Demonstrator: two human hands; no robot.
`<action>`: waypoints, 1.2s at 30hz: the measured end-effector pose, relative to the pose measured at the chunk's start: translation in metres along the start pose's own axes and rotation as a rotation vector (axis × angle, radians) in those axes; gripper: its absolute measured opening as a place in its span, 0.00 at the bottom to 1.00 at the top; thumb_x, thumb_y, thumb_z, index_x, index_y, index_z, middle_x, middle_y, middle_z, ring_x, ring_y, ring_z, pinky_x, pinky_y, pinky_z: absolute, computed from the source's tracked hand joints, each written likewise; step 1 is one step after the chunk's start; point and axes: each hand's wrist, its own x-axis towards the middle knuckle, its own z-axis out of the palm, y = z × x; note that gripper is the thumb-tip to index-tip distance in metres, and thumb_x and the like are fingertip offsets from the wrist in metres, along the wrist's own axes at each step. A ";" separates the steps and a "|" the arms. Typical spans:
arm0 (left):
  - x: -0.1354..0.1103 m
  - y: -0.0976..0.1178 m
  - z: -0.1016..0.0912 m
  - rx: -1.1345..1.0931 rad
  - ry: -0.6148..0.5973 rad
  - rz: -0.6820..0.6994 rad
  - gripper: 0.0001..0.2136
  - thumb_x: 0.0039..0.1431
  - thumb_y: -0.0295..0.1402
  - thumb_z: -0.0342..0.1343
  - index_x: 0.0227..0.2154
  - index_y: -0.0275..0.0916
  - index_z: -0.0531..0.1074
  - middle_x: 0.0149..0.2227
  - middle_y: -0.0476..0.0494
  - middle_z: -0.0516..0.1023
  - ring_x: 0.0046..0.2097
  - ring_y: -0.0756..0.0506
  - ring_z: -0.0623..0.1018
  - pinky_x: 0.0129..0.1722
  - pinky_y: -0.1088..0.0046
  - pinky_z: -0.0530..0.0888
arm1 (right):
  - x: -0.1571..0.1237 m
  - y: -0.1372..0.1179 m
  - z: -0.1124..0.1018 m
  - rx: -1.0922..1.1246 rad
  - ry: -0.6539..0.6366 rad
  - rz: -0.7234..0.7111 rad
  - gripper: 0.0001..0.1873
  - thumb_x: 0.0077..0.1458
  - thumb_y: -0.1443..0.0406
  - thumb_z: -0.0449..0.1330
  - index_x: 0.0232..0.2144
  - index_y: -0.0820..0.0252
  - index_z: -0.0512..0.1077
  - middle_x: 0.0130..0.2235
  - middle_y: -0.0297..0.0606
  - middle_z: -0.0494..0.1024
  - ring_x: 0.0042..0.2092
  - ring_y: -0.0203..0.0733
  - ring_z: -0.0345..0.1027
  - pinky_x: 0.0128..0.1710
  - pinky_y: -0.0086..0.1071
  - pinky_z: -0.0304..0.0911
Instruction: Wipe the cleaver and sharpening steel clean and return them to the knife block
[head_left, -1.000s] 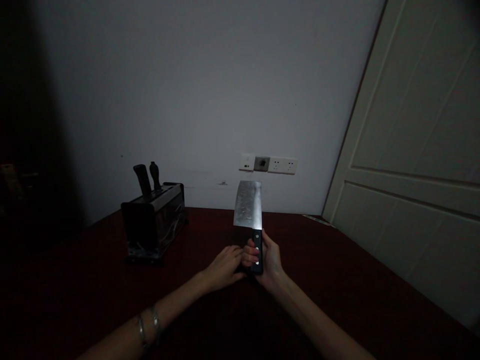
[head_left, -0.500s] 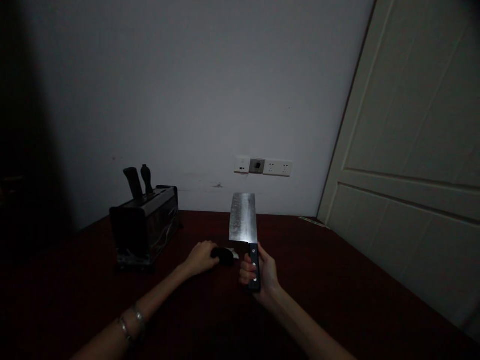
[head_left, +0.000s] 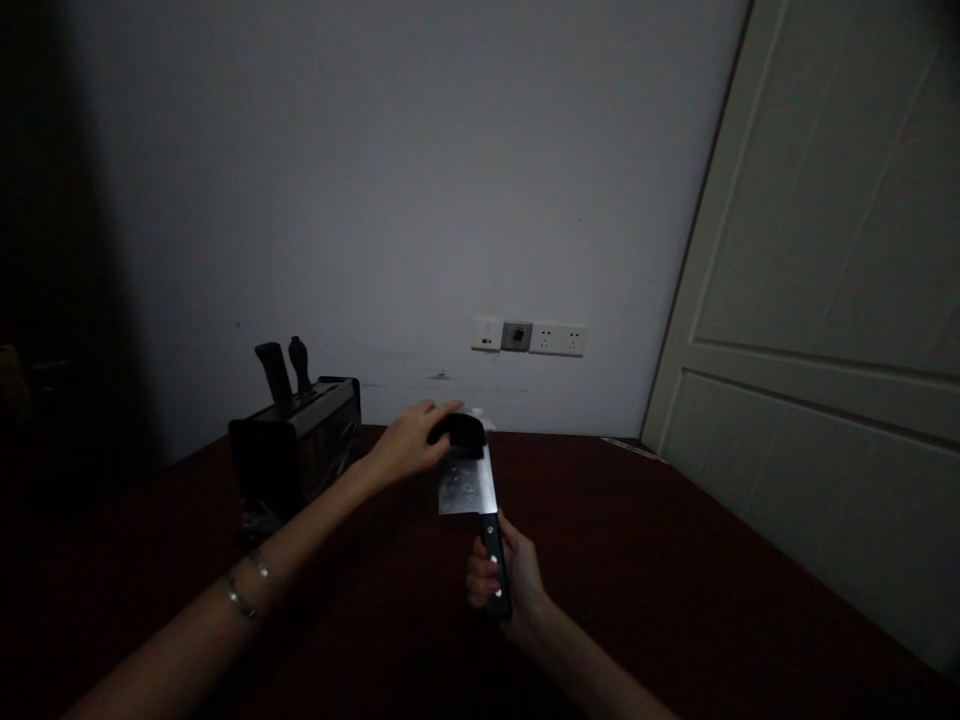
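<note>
A cleaver [head_left: 469, 487] with a broad steel blade and a black riveted handle points away from me above the table. My right hand [head_left: 510, 580] is wrapped round its handle. My left hand [head_left: 412, 437] grips a black rounded object [head_left: 461, 432] with something whitish at its far side; I cannot make out its kind. The object lies over the upper part of the blade and hides it. Whether it touches the steel I cannot tell.
On the left of the dark red table [head_left: 600, 560] stands a black knife block [head_left: 296, 440] with two dark handles sticking up from it. Wall sockets [head_left: 529, 337] are set in the wall behind. A pale panelled door [head_left: 817, 300] borders the right side.
My left hand has lifted the black object from near the tabletop up over the cleaver's blade. My right hand and the cleaver have shifted slightly left and lower in view.
</note>
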 end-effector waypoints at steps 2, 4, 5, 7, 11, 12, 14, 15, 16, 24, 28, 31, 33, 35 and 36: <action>-0.003 0.011 0.012 0.067 -0.113 0.144 0.20 0.52 0.30 0.50 0.50 0.42 0.66 0.41 0.41 0.69 0.41 0.44 0.71 0.44 0.66 0.68 | -0.002 0.001 0.002 0.000 0.010 0.011 0.34 0.57 0.47 0.34 0.12 0.62 0.59 0.10 0.24 0.48 0.12 0.25 0.37 0.14 0.23 0.35; -0.006 0.015 0.021 0.078 -0.165 0.240 0.17 0.53 0.32 0.50 0.48 0.41 0.69 0.42 0.40 0.68 0.43 0.44 0.70 0.44 0.66 0.68 | -0.003 0.001 0.003 0.003 0.014 0.007 0.34 0.57 0.47 0.35 0.12 0.62 0.59 0.10 0.24 0.48 0.12 0.25 0.37 0.14 0.23 0.35; -0.008 0.015 0.025 0.065 -0.170 0.270 0.16 0.55 0.33 0.50 0.47 0.40 0.69 0.43 0.39 0.67 0.44 0.43 0.69 0.45 0.65 0.68 | -0.003 0.001 0.003 0.005 0.014 0.002 0.34 0.57 0.47 0.35 0.12 0.62 0.59 0.10 0.24 0.48 0.12 0.25 0.37 0.14 0.23 0.35; -0.011 0.013 0.030 0.023 -0.172 0.310 0.16 0.58 0.35 0.48 0.48 0.39 0.68 0.46 0.37 0.67 0.48 0.43 0.68 0.48 0.65 0.66 | -0.002 0.000 0.002 0.009 0.013 -0.006 0.33 0.57 0.47 0.36 0.12 0.62 0.59 0.10 0.24 0.48 0.12 0.25 0.37 0.14 0.23 0.35; -0.023 0.011 0.042 -0.059 -0.223 0.368 0.18 0.61 0.32 0.43 0.54 0.37 0.60 0.55 0.37 0.62 0.56 0.44 0.62 0.55 0.64 0.61 | 0.001 0.000 -0.001 0.010 0.024 -0.009 0.34 0.57 0.48 0.35 0.12 0.62 0.60 0.10 0.24 0.48 0.12 0.25 0.37 0.14 0.23 0.35; -0.026 0.012 0.044 -0.073 -0.242 0.377 0.19 0.62 0.31 0.42 0.56 0.37 0.58 0.57 0.38 0.60 0.58 0.45 0.60 0.57 0.64 0.60 | 0.001 0.000 -0.001 0.013 0.025 -0.012 0.34 0.57 0.48 0.35 0.12 0.62 0.60 0.10 0.24 0.48 0.12 0.26 0.37 0.14 0.23 0.36; -0.030 0.016 0.048 -0.087 -0.273 0.378 0.20 0.63 0.30 0.41 0.57 0.38 0.55 0.60 0.40 0.57 0.60 0.45 0.56 0.58 0.63 0.58 | 0.001 0.000 -0.002 0.019 0.024 -0.010 0.34 0.57 0.48 0.35 0.12 0.62 0.60 0.10 0.24 0.48 0.12 0.26 0.37 0.14 0.23 0.36; -0.031 0.017 0.048 -0.092 -0.281 0.371 0.20 0.63 0.31 0.40 0.58 0.40 0.55 0.60 0.41 0.56 0.61 0.45 0.56 0.58 0.62 0.57 | 0.001 0.000 -0.002 0.024 0.023 -0.006 0.34 0.57 0.48 0.34 0.12 0.62 0.60 0.10 0.24 0.48 0.12 0.26 0.36 0.14 0.23 0.36; -0.031 0.018 0.048 -0.099 -0.287 0.358 0.19 0.63 0.31 0.40 0.57 0.41 0.56 0.60 0.43 0.57 0.61 0.45 0.56 0.58 0.61 0.58 | 0.000 0.000 -0.002 0.028 0.022 0.001 0.34 0.57 0.48 0.34 0.12 0.62 0.60 0.10 0.24 0.48 0.12 0.25 0.36 0.14 0.23 0.36; -0.026 0.015 0.055 -0.166 -0.289 0.279 0.19 0.63 0.31 0.42 0.56 0.44 0.58 0.62 0.45 0.52 0.63 0.46 0.50 0.60 0.59 0.53 | 0.000 0.002 -0.003 0.035 -0.008 -0.046 0.33 0.57 0.47 0.36 0.12 0.62 0.58 0.11 0.24 0.48 0.12 0.26 0.37 0.14 0.23 0.36; -0.032 0.022 0.061 -0.151 -0.292 0.349 0.22 0.62 0.29 0.43 0.59 0.46 0.51 0.63 0.46 0.47 0.64 0.45 0.46 0.60 0.58 0.52 | 0.000 0.000 -0.008 0.011 -0.035 -0.088 0.33 0.56 0.47 0.37 0.12 0.62 0.59 0.10 0.24 0.50 0.12 0.25 0.37 0.14 0.23 0.37; -0.023 0.018 0.059 -0.070 -0.250 0.319 0.23 0.62 0.29 0.43 0.60 0.46 0.49 0.64 0.45 0.45 0.64 0.44 0.43 0.60 0.58 0.51 | -0.001 0.001 -0.008 -0.043 -0.063 -0.058 0.33 0.56 0.46 0.37 0.11 0.62 0.59 0.10 0.25 0.51 0.12 0.26 0.38 0.13 0.23 0.38; -0.015 0.013 0.055 0.000 -0.224 0.276 0.23 0.62 0.29 0.43 0.60 0.44 0.49 0.64 0.43 0.44 0.64 0.43 0.42 0.60 0.57 0.51 | -0.001 0.002 -0.006 -0.055 -0.072 -0.024 0.34 0.56 0.46 0.35 0.11 0.61 0.59 0.09 0.25 0.50 0.11 0.26 0.38 0.13 0.24 0.37; -0.012 0.013 0.052 0.049 -0.213 0.270 0.24 0.61 0.26 0.43 0.60 0.43 0.49 0.64 0.42 0.42 0.64 0.43 0.40 0.60 0.57 0.50 | -0.002 0.003 -0.004 -0.048 -0.072 -0.015 0.35 0.57 0.47 0.34 0.11 0.61 0.59 0.09 0.25 0.49 0.11 0.26 0.38 0.12 0.24 0.37; -0.013 0.016 0.051 0.061 -0.224 0.293 0.26 0.59 0.24 0.43 0.60 0.43 0.48 0.64 0.42 0.41 0.64 0.42 0.40 0.60 0.57 0.50 | -0.002 0.002 -0.003 -0.044 -0.072 -0.028 0.35 0.57 0.47 0.34 0.11 0.61 0.59 0.09 0.25 0.49 0.11 0.26 0.37 0.12 0.24 0.37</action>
